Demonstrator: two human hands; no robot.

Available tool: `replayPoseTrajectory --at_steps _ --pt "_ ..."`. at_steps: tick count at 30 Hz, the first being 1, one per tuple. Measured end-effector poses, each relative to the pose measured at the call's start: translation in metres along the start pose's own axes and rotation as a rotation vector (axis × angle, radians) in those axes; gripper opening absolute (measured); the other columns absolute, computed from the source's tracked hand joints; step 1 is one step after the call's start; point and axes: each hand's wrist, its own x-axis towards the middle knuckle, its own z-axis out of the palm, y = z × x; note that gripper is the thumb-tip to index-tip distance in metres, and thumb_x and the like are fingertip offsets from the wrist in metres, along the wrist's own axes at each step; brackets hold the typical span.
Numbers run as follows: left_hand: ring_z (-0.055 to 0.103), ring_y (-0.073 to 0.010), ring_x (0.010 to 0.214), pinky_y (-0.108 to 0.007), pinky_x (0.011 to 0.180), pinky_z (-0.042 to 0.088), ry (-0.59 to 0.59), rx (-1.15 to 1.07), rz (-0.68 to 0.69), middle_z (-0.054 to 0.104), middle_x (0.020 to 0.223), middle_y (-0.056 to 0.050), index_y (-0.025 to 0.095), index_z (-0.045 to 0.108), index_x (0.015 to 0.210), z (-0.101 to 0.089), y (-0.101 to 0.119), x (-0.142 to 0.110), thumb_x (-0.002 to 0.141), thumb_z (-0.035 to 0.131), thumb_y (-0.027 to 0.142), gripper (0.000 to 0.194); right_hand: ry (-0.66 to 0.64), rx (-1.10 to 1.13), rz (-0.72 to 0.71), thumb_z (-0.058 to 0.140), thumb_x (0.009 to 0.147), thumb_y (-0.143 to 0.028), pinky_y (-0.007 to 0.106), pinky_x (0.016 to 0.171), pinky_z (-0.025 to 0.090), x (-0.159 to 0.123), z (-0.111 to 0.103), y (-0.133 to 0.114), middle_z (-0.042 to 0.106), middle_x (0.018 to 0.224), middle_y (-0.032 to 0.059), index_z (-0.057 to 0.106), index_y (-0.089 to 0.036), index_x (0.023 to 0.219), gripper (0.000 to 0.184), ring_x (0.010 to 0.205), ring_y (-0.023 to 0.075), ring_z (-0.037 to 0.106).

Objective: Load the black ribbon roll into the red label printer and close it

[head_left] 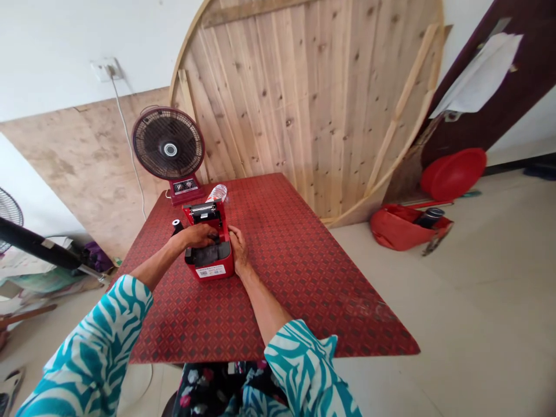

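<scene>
A red and black label printer (209, 270) stands on the table with its lid (204, 213) raised. My left hand (200, 235) reaches into the open compartment from the left, fingers curled downward; its fingertips and whatever they hold are hidden inside. Along the printer's right side, my right hand (238, 249) is closed on the casing, steadying its edge with the thumb near the top. A small black roll with a white end (176, 225) is just left of the printer, partly behind my left hand. Behind the lid lies a clear plastic bottle (220, 191).
The table (304, 260) has a red patterned cover. A dark red fan (169, 147) stands at its far left corner, near a cord on the wall. A large round wooden board (304, 98) leans behind. On the floor at right are a red bag (393, 229) and a red basin (456, 172).
</scene>
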Motion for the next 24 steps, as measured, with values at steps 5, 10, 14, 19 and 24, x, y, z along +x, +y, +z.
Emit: replayPoseTrajectory --at_steps 5,10,14,19,24 --pt "0.063 -0.0230 0.073 -0.028 0.069 0.045 0.121 0.083 0.028 0.071 0.077 -0.003 0.028 0.073 0.073 -0.004 0.013 -0.010 0.054 0.070 0.017 0.021 -0.008 -0.004 -0.006 0.055 0.080 -0.045 0.034 0.098 0.041 0.000 0.000 -0.002 0.067 0.110 0.0011 0.068 -0.027 0.104 0.033 0.109 0.0190 0.056" --pt "0.061 -0.0270 0.092 -0.036 0.090 0.045 0.269 0.104 0.104 0.067 0.091 -0.007 0.026 0.073 0.088 -0.005 0.033 -0.036 0.065 0.069 0.019 0.025 -0.011 -0.025 -0.029 0.055 0.080 -0.046 0.034 0.099 0.041 -0.001 -0.002 -0.001 0.067 0.111 0.0008 0.068 -0.027 0.105 0.034 0.110 0.0187 0.057" --pt "0.061 -0.0243 0.094 -0.038 0.090 0.047 0.499 -0.076 0.074 0.066 0.099 -0.006 0.024 0.068 0.105 -0.021 0.020 -0.073 0.074 0.068 0.034 0.032 -0.019 -0.002 -0.046 0.056 0.080 -0.048 0.034 0.094 0.045 -0.001 -0.004 0.002 0.070 0.108 0.0003 0.068 -0.028 0.105 0.034 0.108 0.0194 0.058" --pt "0.064 -0.0194 0.083 -0.035 0.081 0.051 0.731 -0.409 -0.078 0.067 0.094 -0.004 0.019 0.059 0.117 -0.039 -0.042 -0.117 0.069 0.074 0.045 0.056 -0.008 0.042 0.000 0.059 0.077 -0.049 0.033 0.086 0.048 0.000 -0.005 0.005 0.071 0.102 0.0003 0.068 -0.027 0.104 0.036 0.100 0.0190 0.061" --pt "0.065 -0.0185 0.072 -0.034 0.069 0.053 0.758 -0.582 -0.250 0.066 0.081 -0.001 0.019 0.056 0.101 -0.025 -0.091 -0.121 0.054 0.081 0.046 0.060 -0.009 0.057 0.026 0.059 0.077 -0.048 0.032 0.086 0.047 0.001 -0.005 0.003 0.071 0.103 0.0007 0.068 -0.025 0.103 0.036 0.098 0.0184 0.061"
